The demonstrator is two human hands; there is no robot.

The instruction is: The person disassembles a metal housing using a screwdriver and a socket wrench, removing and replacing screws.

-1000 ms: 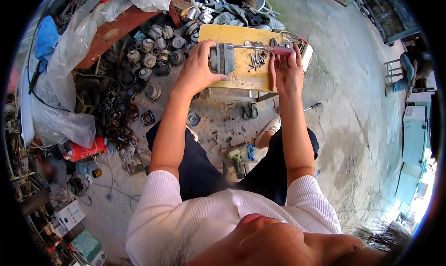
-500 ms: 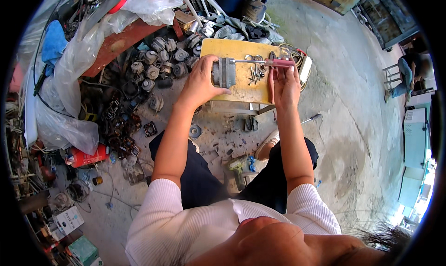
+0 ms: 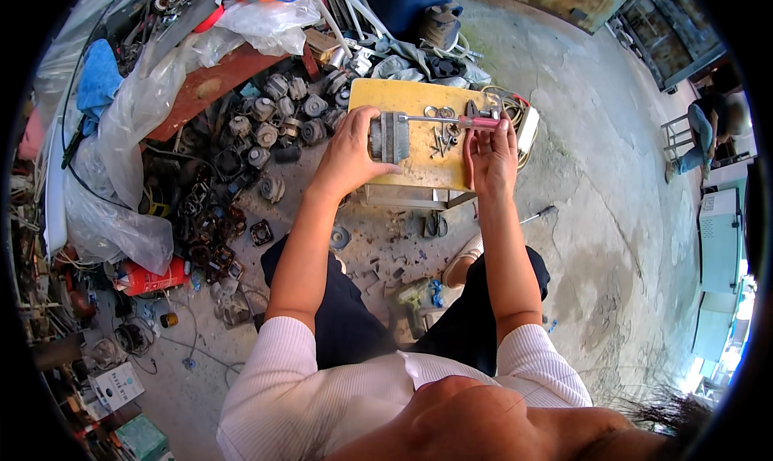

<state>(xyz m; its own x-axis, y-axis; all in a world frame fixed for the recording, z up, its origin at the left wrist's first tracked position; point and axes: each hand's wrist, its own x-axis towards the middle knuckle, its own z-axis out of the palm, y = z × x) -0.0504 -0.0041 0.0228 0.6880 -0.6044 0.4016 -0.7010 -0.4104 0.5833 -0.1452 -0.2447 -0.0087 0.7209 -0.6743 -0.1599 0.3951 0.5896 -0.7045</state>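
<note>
On a small yellow-topped table [image 3: 431,171], my left hand [image 3: 348,153] is wrapped round a grey metal motor [image 3: 390,139], fingers over its far side and thumb along its near side. My right hand [image 3: 494,163] grips the red handle of a screwdriver [image 3: 480,123] with its fingertips. The screwdriver's shaft lies level, pointing left, and its tip meets the motor's right side near the far end. Red-handled pliers [image 3: 469,157] lie by my right hand, partly covered by the screwdriver. Several loose screws [image 3: 440,144] and small metal rings are spread between the motor and the pliers.
Many used motors [image 3: 266,111] are heaped on the floor left of the table. A power strip [image 3: 527,129] with cables sits beyond its right edge. Another screwdriver [image 3: 541,214] lies on the floor at right; a green power tool [image 3: 409,298] is between my feet. Someone sits [image 3: 699,131] far right.
The whole scene sits slightly lower in the picture. Both hands keep their holds, and the screwdriver's tip stays against the motor.
</note>
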